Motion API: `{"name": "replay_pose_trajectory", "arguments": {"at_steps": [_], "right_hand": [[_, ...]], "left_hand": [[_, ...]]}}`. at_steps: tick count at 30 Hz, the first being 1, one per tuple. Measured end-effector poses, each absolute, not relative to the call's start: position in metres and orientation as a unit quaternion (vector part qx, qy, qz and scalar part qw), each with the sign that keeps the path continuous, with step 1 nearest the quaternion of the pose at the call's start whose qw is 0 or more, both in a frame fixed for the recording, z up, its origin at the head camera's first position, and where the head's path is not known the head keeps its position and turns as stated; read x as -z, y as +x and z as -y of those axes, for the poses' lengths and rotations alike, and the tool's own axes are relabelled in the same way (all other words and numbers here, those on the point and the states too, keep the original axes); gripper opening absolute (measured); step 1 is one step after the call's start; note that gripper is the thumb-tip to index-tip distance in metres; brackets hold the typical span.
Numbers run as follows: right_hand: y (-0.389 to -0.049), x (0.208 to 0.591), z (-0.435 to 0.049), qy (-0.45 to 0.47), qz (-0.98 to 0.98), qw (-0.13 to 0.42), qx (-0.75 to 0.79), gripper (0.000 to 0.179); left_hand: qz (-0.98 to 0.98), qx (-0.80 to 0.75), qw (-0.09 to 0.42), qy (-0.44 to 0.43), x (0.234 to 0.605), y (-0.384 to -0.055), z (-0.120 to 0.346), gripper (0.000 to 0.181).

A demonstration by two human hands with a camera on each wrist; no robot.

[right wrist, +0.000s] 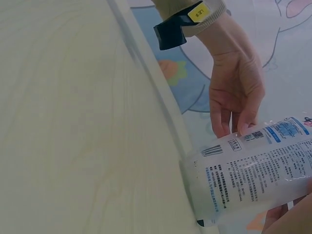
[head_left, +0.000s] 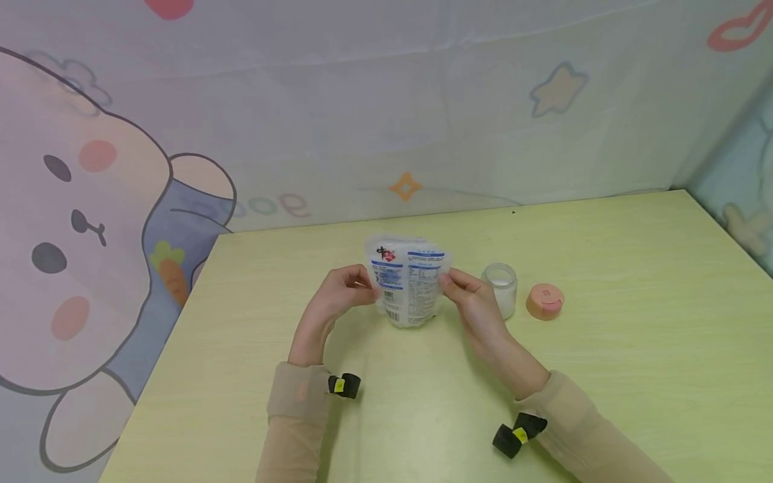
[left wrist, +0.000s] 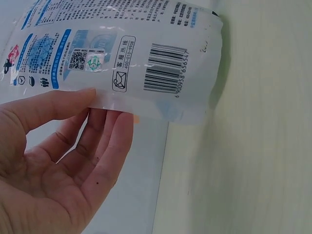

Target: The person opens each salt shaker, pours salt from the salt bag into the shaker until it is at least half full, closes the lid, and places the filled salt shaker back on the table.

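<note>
Between both hands a white plastic pouch stands upright, its printed side with blue bars and a barcode facing me. My left hand pinches the pouch's left edge, thumb in front and fingers behind, as the left wrist view shows at close range below the barcode. On the opposite edge my right hand pinches the pouch with thumb and fingers. Just beyond the right hand is an uncapped glass jar with white contents. Beside the jar lies a pink-orange cap.
The pale yellow-green table runs back to a curtain printed with cartoon figures. A large cartoon animal fills the left side. Each sleeve carries a black wrist camera.
</note>
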State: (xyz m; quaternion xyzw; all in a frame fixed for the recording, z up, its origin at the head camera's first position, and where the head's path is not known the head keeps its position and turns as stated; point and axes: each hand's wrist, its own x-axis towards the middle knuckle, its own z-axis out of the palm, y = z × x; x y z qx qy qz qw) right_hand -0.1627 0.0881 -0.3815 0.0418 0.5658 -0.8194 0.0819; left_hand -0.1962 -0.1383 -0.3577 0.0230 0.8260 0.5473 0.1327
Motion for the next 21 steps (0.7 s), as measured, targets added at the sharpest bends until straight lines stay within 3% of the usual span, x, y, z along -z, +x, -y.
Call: {"name": "replay_pose_trajectory", "arguments": {"at_steps": [16, 21], "right_hand": [[-0.1618, 0.3816, -0.0883, 0.031, -0.577, 0.075, 0.813, 0.032], [-0.1623, 0.3828, -0.0888, 0.024, -0.569, 0.077, 0.818, 0.022]], "left_hand": [[-0.837, -0.53, 0.135, 0.027, 0.356, -0.1959, 0.1374, 0.018], [-0.838, -0.528, 0.133, 0.026, 0.3537, -0.1948, 0.1364, 0.016]]}}
